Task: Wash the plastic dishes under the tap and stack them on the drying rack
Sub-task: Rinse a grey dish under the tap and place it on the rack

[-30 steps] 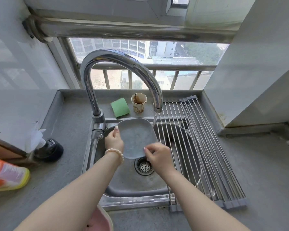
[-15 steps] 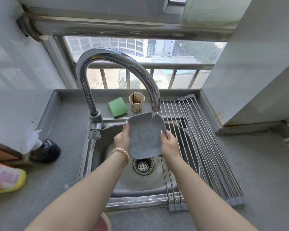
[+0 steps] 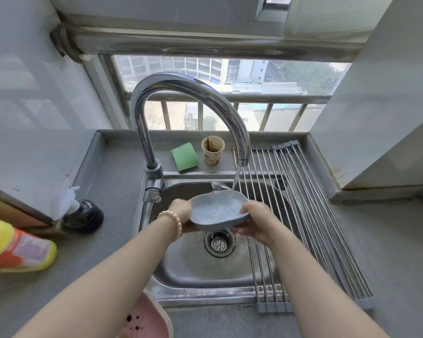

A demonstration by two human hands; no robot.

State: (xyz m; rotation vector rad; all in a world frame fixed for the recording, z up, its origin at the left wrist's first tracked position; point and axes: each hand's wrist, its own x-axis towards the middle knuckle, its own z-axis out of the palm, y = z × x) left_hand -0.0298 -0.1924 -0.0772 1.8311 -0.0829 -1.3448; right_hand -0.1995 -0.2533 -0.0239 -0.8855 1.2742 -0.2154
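Grey stone counter [image 3: 388,240] under a barred window is framing a stainless steel sink [image 3: 193,264], which we are taking as our landmark. We are looking down at a shallow blue-grey plastic dish [image 3: 217,212] held just above the sink's round drain strainer [image 3: 219,243], hollow side up, under the tall curved chrome tap [image 3: 193,93] that rises from the sink's back left corner. Water is running from the spout onto the dish's far right rim and splashing across the inside.

Our left hand [image 3: 181,213] is gripping the dish's left edge, thumb over the rim and fingers apparently curled beneath, though those are hidden. Our right hand [image 3: 257,223] is holding the right edge the same way, thumb on the rim.

We are judging the dish light and stiff, unlikely to break if dropped, but slick while wet; the raised rim looks like the safest place to pinch, one hand on each side. Tipping it to drain before the move to the rack seems wise.

Over the sink's right half a roll-up rack of steel rods [image 3: 303,215] is lying with nothing on it yet. Behind the sink, a green sponge [image 3: 185,156] and a stained paper cup [image 3: 213,150] are sitting side by side. Left of the sink, a yellow and orange bottle [image 3: 17,247] is lying on its side, with a dark bottle [image 3: 83,215] near it. In front of the sink, a pink plastic dish [image 3: 147,318] with dark spots is waiting.
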